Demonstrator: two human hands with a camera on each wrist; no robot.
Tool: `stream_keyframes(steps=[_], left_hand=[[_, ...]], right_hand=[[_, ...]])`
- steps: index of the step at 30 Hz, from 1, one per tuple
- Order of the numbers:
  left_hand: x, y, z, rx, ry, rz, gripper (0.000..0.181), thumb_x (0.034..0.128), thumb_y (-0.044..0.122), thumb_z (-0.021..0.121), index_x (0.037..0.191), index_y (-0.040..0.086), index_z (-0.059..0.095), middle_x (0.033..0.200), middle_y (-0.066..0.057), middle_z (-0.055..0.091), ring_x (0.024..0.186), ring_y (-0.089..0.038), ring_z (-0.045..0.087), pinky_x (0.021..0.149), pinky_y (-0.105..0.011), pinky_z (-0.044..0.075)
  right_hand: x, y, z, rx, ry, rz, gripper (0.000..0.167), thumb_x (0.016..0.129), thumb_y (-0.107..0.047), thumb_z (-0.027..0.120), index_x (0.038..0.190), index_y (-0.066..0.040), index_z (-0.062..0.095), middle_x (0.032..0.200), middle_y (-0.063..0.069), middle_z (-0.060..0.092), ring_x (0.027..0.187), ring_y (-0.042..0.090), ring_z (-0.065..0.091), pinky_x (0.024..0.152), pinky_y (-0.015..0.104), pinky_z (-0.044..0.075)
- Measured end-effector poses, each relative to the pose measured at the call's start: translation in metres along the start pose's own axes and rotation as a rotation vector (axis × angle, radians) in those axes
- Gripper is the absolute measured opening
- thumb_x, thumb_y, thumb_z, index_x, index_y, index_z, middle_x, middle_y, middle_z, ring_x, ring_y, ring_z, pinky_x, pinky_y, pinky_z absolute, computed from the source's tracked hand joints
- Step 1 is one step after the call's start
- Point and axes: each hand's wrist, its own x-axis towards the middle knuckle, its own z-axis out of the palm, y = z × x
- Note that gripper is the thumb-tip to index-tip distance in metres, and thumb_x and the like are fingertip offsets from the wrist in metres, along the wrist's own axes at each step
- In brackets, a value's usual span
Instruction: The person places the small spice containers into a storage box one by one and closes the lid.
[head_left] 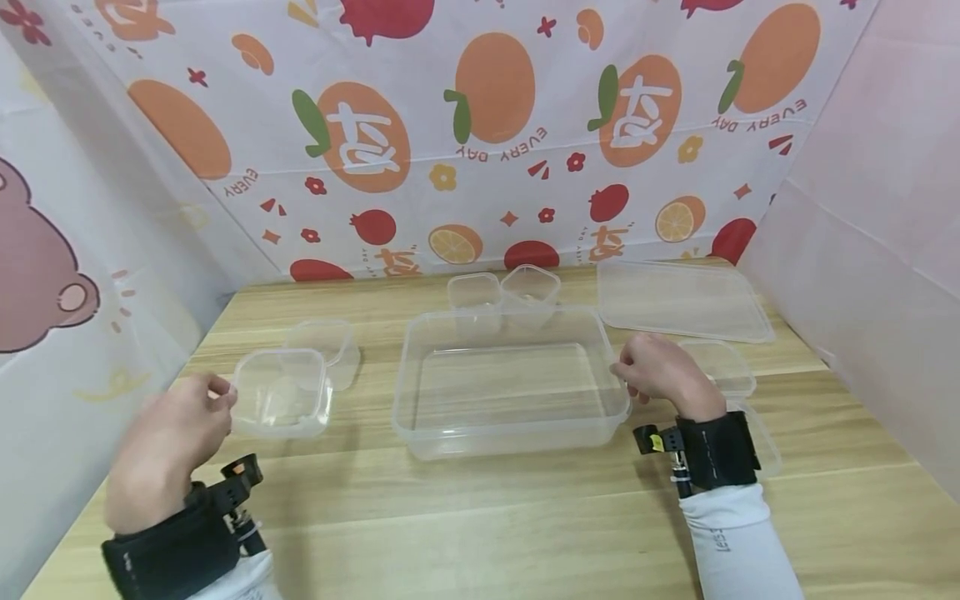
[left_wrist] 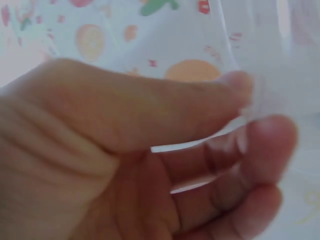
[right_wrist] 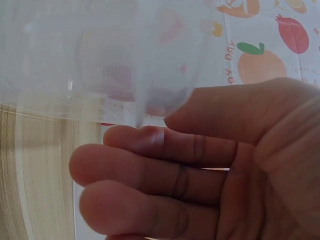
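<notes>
Fruit-printed cloth point(head_left: 495, 192) hangs behind a wooden table point(head_left: 450, 533), on which several clear plastic boxes are standing. At the left side, the left hand point(head_left: 171, 442) pinches the left edge of a small box point(head_left: 281, 430) between thumb and forefinger, so this box extends to the right of the grip. Just behind it is a second small box point(head_left: 343, 358), partly covered by the first. At the middle lies the large box point(head_left: 517, 440); the right hand point(head_left: 666, 373) pinches the rim at its right end, thus almost the whole box is to the left of these fingers. Two little boxes point(head_left: 474, 290) are behind it, their lower parts seen only through its wall. One big lid point(head_left: 682, 300) lies at the back right. Two clear pieces point(head_left: 718, 365) are partly hidden by the right hand and wrist strap point(head_left: 717, 450). Both wrist views cut off the held boxes, and the transparent edges there are blurred. Whether the small box touches the table, I cannot tell.
</notes>
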Motion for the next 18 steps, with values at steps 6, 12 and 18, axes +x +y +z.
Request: stream_keyframes(steps=[6,12,18], left_hand=[[-0.009,0.025,0.001,-0.080,0.331,0.005,0.030,0.1042,0.010,0.046,0.117,-0.015,0.056,0.097,-0.033,0.063,0.076,-0.041,0.057,0.057,-0.038,0.037],[-0.008,0.051,0.005,-0.190,0.466,-0.005,0.031,0.1048,0.009,0.050,0.120,-0.015,0.059,0.097,-0.031,0.068,0.075,-0.041,0.065,0.051,-0.025,0.037],[-0.002,0.071,0.010,-0.249,0.486,0.053,0.028,0.1035,0.007,0.053,0.119,-0.014,0.062,0.091,-0.028,0.069,0.065,-0.027,0.062,0.048,-0.022,0.036]], right_hand=[[0.001,0.000,0.000,-0.002,-0.003,0.003,0.035,0.099,-0.009,0.059,0.066,-0.004,0.066,0.055,0.002,0.056,0.047,0.015,0.052,0.052,0.030,0.034],[0.001,0.000,0.001,0.002,0.008,-0.007,0.038,0.099,-0.009,0.060,0.061,-0.006,0.063,0.054,0.002,0.055,0.046,0.014,0.052,0.050,0.029,0.033],[0.001,0.000,0.001,0.000,0.006,-0.010,0.040,0.099,-0.009,0.060,0.060,-0.007,0.063,0.053,0.002,0.054,0.045,0.014,0.050,0.050,0.029,0.033]])
